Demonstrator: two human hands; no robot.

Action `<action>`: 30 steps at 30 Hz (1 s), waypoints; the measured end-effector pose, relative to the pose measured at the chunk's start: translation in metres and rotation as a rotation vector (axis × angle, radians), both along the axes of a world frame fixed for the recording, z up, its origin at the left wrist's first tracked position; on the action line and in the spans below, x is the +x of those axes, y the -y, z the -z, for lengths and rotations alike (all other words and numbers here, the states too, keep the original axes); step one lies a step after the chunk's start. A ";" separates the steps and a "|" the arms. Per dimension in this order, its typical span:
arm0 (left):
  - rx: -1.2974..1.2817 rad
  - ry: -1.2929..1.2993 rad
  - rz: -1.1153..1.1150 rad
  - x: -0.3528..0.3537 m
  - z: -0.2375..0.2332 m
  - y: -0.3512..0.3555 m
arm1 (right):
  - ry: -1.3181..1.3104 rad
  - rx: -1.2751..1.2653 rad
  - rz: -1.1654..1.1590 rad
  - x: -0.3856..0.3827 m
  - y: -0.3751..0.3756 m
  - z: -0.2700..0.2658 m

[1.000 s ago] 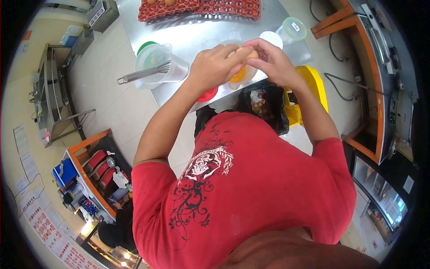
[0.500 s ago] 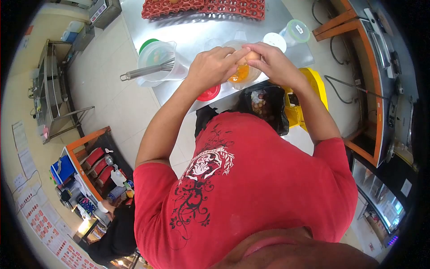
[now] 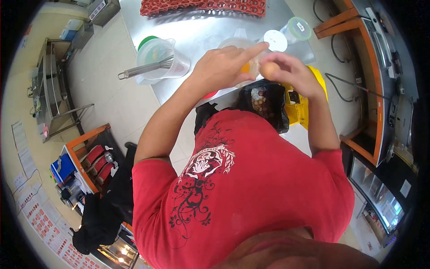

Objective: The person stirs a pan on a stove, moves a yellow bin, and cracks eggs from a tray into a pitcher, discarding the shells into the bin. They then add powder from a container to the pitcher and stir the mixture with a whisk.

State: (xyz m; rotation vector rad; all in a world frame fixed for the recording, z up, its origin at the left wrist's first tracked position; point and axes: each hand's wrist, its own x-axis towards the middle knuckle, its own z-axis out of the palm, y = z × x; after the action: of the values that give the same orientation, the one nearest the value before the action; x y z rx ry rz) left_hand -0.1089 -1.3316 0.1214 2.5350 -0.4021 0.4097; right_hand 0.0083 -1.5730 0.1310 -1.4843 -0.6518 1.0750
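Note:
My left hand point(image 3: 222, 66) is over the near side of a clear bowl point(image 3: 232, 42), index finger stretched out and thumb apart, with nothing visible in it. Some orange yolk point(image 3: 245, 68) shows in the bowl between my hands. To the right, my right hand point(image 3: 293, 74) is closed round a brown egg or shell point(image 3: 270, 70), above the table's front edge. Whether the shell is whole cannot be made out. Below it, a black bag point(image 3: 280, 110) holds what look like shells point(image 3: 259, 101). A red item point(image 3: 210, 94) is partly hidden by my left wrist.
On the metal table point(image 3: 192, 33) are a clear pitcher point(image 3: 179, 67) with a whisk point(image 3: 145, 70), a white lid point(image 3: 275, 41), a green-lidded container point(image 3: 299, 29) and red egg trays point(image 3: 204, 6). A yellow crate point(image 3: 319, 83) stands right. A person in black point(image 3: 101, 219) is lower left.
My hands have moved apart. My right hand has gone right and slightly nearer my body with the brown shell in it. The person in black has shifted position.

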 end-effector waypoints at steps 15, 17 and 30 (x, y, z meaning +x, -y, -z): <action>-1.346 -0.309 -0.132 0.024 0.024 0.053 | 0.802 0.085 0.307 -0.026 -0.025 0.015; -1.323 -0.339 -0.071 0.028 0.024 0.054 | 0.870 0.107 0.322 -0.020 -0.029 0.019; -0.431 0.024 -0.096 0.009 0.029 0.007 | 0.924 0.132 0.203 0.002 -0.014 0.043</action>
State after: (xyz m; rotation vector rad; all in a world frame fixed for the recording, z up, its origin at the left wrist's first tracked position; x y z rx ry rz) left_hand -0.1003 -1.3384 0.0926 2.1356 -0.1765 0.5038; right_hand 0.0105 -1.5593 0.0882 -1.8555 -1.1406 0.1290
